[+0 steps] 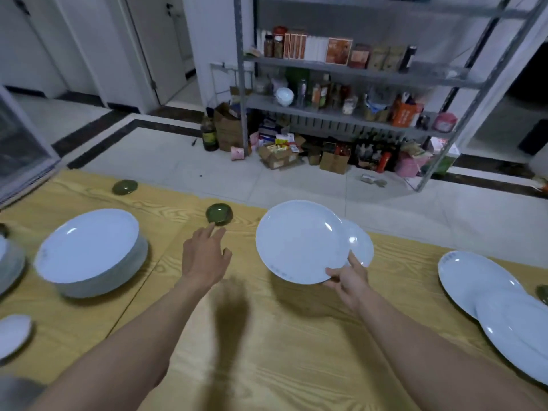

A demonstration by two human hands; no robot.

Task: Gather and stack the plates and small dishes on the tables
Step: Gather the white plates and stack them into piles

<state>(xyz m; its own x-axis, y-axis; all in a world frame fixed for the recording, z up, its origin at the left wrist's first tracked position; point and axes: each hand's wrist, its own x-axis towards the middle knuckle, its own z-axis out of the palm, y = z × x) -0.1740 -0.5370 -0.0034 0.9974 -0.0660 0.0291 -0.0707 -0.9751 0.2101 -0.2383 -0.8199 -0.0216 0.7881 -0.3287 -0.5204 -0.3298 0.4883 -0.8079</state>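
Right hand (351, 281), glossy round plate (299, 241)

Grey metal shelf rack (385, 74) at back, shelves crowded with jars (274, 44), boxes, bottles. Around its foot on white tiled floor (166, 158): big dark bottle (209, 134) just beside tall cardboard box (229, 129), open cardboard box (277, 157) of packets, pink bucket (407, 167). White door (169, 48) at back left. Glass-fronted cabinet (20, 140) at left edge.
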